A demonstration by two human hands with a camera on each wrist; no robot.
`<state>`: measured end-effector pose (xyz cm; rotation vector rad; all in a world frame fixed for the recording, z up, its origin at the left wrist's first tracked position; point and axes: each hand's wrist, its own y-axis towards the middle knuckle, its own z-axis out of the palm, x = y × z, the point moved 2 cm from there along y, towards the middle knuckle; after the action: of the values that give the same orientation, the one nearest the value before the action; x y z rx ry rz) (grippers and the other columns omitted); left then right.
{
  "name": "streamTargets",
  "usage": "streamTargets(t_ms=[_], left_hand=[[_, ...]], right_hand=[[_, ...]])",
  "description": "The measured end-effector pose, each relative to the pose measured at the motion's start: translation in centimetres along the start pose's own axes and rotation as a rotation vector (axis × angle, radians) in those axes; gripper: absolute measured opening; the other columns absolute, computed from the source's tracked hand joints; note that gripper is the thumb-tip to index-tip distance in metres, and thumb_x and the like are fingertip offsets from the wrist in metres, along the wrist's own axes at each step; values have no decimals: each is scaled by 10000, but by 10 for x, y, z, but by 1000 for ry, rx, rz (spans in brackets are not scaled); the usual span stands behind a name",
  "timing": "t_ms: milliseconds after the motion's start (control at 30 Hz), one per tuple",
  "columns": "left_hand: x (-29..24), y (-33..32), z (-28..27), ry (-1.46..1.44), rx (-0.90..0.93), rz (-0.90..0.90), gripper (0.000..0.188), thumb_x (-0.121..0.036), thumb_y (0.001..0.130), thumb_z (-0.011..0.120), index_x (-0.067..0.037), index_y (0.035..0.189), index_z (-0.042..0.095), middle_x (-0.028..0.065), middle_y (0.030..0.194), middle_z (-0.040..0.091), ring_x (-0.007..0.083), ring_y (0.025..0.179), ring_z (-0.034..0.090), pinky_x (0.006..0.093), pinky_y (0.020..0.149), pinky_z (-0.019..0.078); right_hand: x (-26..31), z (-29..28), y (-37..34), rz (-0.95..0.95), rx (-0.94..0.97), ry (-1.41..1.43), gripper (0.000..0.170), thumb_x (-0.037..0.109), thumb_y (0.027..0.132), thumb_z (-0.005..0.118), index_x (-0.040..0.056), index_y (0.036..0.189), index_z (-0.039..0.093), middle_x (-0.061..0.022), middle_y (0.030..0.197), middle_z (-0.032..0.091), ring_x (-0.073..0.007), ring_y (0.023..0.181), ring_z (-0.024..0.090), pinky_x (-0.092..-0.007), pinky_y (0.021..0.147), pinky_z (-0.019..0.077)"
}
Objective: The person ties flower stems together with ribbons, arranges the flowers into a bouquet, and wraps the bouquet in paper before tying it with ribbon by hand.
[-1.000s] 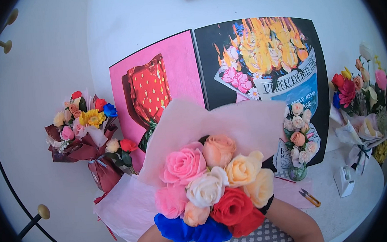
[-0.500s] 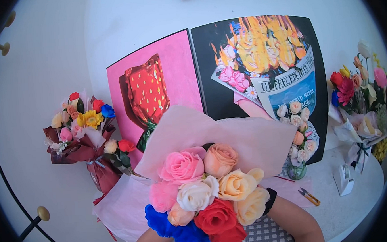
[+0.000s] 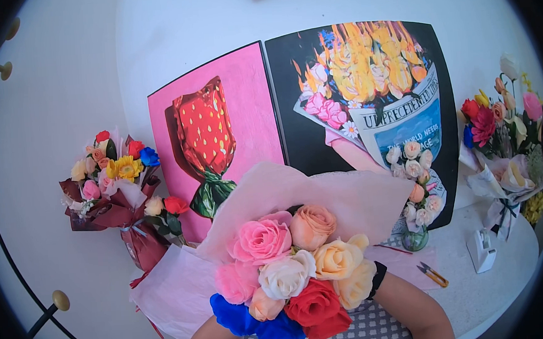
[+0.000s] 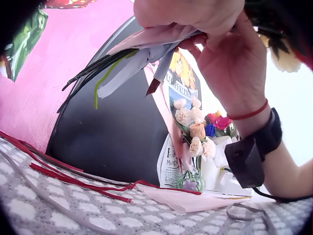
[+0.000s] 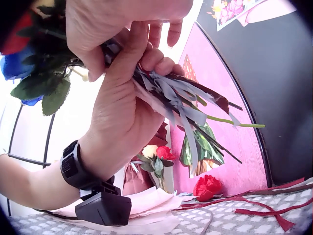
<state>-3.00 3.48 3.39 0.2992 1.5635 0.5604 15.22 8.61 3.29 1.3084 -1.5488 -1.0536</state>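
A bouquet of artificial roses [image 3: 287, 273] in pink, peach, white, cream, red and blue faces me, backed by pale pink wrapping paper [image 3: 310, 189]. In the head view its blossoms hide both hands. My left hand [image 5: 120, 105] grips the bundled stems, fingers curled round them, as the right wrist view shows. Close beside it, on the flower side, my right hand [image 4: 230, 68] holds the same bundle. Grey ribbon [image 5: 168, 90] wraps the stems, its tails hanging loose. Green and dark stem ends [image 4: 90, 73] stick out beyond the hands.
Wrapped bouquets [image 3: 142, 246] [image 3: 505, 174] stand at left and right. A glass vase [image 3: 415, 240] of pale roses, scissors [image 3: 433, 275] and a tape dispenser [image 3: 482, 251] are at right. Red ribbons [image 4: 93, 185] and pink paper [image 3: 173, 287] lie on the table. Two paintings [image 3: 252, 108] lean behind.
The bouquet has come down a little and tipped, uncovering more of the paintings. It swung left, then slightly back right. Both hands stay behind it.
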Motion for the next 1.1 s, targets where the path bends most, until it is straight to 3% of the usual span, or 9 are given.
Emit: streamTargets(t_ms=[167, 267, 333, 367, 500, 933, 1000, 1033, 1100], left_hand=[[7, -12, -7, -28, -11, -3, 293, -13, 806, 534, -21, 1089, 460, 106, 1029, 536, 182, 934, 546, 309, 785, 472], [-10, 38, 68, -46, -21, -15, 290, -13, 806, 533, -21, 1087, 462, 105, 1025, 539, 181, 930, 548, 308, 781, 474], [-1, 17, 44, -57, -30, -26, 288, -13, 806, 533, -21, 1085, 463, 105, 1023, 540, 180, 927, 550, 307, 779, 476], [0, 17, 43, -144, -14, -1, 207, 6, 792, 538, -19, 991, 489, 73, 892, 563, 146, 788, 573, 270, 692, 491], [-11, 15, 48, -239, -18, -33, 185, -14, 794, 548, -24, 970, 492, 44, 864, 538, 129, 772, 552, 264, 669, 471], [-8, 11, 44, -102, 79, -60, 191, -14, 795, 521, -27, 984, 545, 14, 906, 560, 87, 826, 507, 233, 685, 417], [2, 13, 36, -164, 260, -57, 221, -60, 796, 535, -9, 1010, 513, 37, 992, 541, 106, 922, 505, 263, 777, 408], [1, 13, 37, -165, 258, -57, 221, -60, 796, 535, -9, 1010, 513, 37, 992, 541, 106, 922, 505, 263, 777, 408], [-5, 10, 37, -385, 197, -77, 255, -68, 788, 515, -3, 1035, 513, 35, 1013, 544, 134, 972, 501, 296, 838, 379]], right_hand=[[-3, -3, -3, 6, 14, -9, 572, 258, 677, 700, 23, 1126, 433, -141, 1094, 505, -261, 982, 512, -345, 777, 439], [7, 16, 38, 18, 27, -9, 590, 258, 672, 707, 22, 1133, 425, -142, 1101, 500, -260, 988, 509, -344, 781, 437], [14, 12, 46, 160, -223, 217, 649, 191, 585, 768, 22, 1111, 427, -136, 998, 507, -265, 892, 519, -339, 738, 430], [22, 6, 49, 202, -303, 219, 506, 131, 596, 748, 21, 1017, 490, -109, 883, 509, -257, 786, 520, -322, 663, 432], [26, 4, 51, 43, -265, 76, 322, 66, 615, 713, 38, 893, 553, -67, 755, 488, -157, 669, 508, -263, 572, 407], [36, 5, 59, 181, -126, -100, 358, 245, 592, 737, 24, 834, 594, -59, 756, 493, -202, 673, 505, -284, 551, 415], [27, 6, 57, 431, -20, 228, 295, 204, 621, 732, 16, 811, 606, -49, 794, 520, -156, 705, 515, -247, 561, 415], [21, 9, 54, 432, -18, 228, 295, 204, 621, 732, 16, 811, 606, -49, 794, 520, -156, 705, 515, -247, 561, 415], [3, 19, 46, 585, -24, 711, 221, 161, 679, 712, -1, 789, 610, -27, 854, 546, -78, 701, 515, -209, 566, 402]])
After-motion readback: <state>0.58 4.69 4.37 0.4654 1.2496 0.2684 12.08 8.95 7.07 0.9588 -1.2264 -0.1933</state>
